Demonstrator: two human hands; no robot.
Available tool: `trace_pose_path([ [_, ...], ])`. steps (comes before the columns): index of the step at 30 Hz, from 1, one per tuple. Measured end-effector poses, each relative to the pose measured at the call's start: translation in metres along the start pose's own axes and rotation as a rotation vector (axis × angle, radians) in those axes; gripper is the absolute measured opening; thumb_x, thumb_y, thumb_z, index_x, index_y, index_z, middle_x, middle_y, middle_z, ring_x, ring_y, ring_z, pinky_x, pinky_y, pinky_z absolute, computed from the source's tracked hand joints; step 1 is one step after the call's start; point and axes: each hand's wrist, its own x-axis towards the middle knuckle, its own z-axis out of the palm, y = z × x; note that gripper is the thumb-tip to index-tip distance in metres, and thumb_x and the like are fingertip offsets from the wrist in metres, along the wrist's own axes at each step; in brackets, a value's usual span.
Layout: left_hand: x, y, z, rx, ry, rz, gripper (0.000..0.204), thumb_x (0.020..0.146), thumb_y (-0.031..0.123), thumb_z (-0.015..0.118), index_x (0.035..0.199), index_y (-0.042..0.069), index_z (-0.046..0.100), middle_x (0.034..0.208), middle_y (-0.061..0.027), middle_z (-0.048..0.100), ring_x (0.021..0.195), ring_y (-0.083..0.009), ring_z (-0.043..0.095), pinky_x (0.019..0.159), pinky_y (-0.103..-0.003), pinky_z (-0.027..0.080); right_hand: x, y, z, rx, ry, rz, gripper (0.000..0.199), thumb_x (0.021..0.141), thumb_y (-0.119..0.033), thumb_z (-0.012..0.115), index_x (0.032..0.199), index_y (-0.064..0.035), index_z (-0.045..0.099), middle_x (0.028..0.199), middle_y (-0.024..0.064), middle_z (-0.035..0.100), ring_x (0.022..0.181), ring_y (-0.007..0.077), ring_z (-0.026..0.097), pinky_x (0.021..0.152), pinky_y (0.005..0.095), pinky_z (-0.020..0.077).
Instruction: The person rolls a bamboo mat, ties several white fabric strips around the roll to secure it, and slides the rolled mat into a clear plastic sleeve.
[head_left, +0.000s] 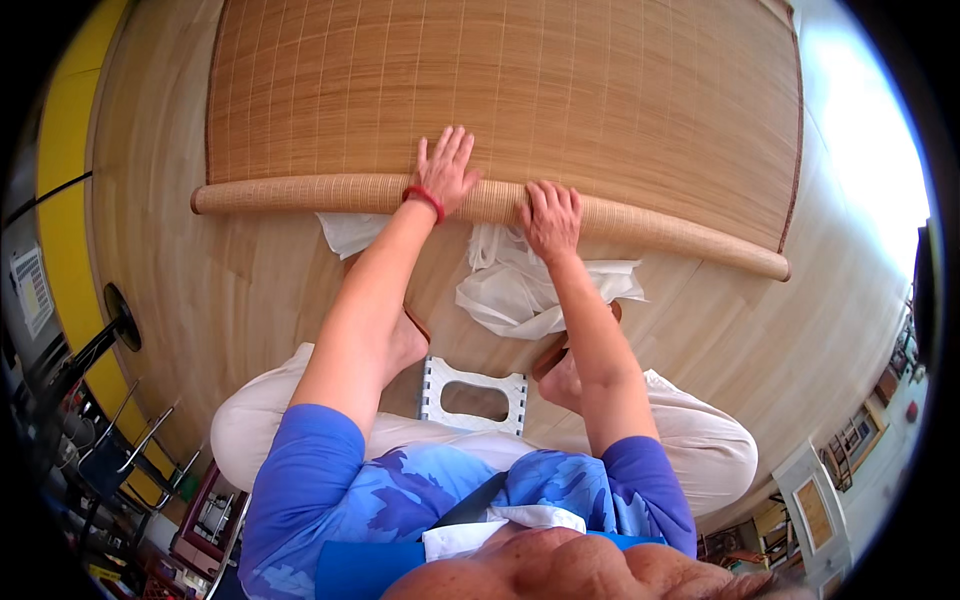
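A large woven bamboo mat (520,90) lies flat on the wooden floor, its near edge wound into a long roll (300,193) that runs from left to right. My left hand (444,170), with a red band at the wrist, lies flat with fingers spread on top of the roll. My right hand (551,218) presses on the roll just to the right, fingers curled over it. A crumpled white cloth (520,290) sits on the floor directly below the roll, under my forearms.
A small grey plastic step stool (472,394) stands between my bare feet. Metal-framed chairs (130,450) crowd the lower left by a yellow wall (60,210). Framed furniture stands at the lower right (815,510). Bright light falls on the floor at the upper right.
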Motion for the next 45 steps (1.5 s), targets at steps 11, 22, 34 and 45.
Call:
trace_pose_path([
  [11,0.005,0.020,-0.003,0.064,0.067,0.140,0.080,0.069,0.054,0.064,0.132,0.011,0.037,0.138,-0.0122,0.033,0.130,-0.0277,0.027,0.106,-0.050,0.016,0.152,0.054,0.025,-0.158,0.090,0.086,0.028,0.083,-0.035,0.055,0.096,-0.0106,0.060,0.107,0.0074,0.055,0.101,0.0265,0.050,0.084,0.0431,0.0373],
  [22,0.046,0.004,-0.023,0.011,-0.217,0.077,0.077,0.077,0.045,0.061,0.138,0.014,0.027,0.138,-0.0107,0.031,0.131,-0.0266,0.025,0.107,-0.050,0.011,0.047,-0.006,-0.002,-0.126,0.035,-0.073,0.061,0.071,-0.044,0.066,0.123,-0.0189,0.050,0.132,0.0108,0.040,0.125,0.0296,0.034,0.095,0.0588,0.0275],
  [34,0.065,0.012,-0.031,0.265,-0.454,0.108,0.082,0.072,0.013,0.061,0.141,0.013,0.017,0.138,-0.0131,0.030,0.130,-0.0290,0.026,0.108,-0.049,0.015,-0.089,-0.097,-0.012,0.121,-1.130,-0.057,0.033,0.069,-0.019,0.062,0.101,-0.0111,0.061,0.118,0.0119,0.049,0.109,0.0287,0.047,0.083,0.0447,0.0437],
  [45,0.073,0.002,-0.032,0.349,-0.560,0.241,0.057,0.089,0.013,0.038,0.142,0.013,0.016,0.142,-0.0147,0.026,0.131,-0.0319,0.028,0.105,-0.052,0.023,0.079,0.045,-0.019,-0.256,-0.103,-0.071,0.049,0.076,-0.005,0.053,0.123,-0.0189,0.044,0.117,0.0093,0.047,0.117,0.0279,0.042,0.097,0.0570,0.0266],
])
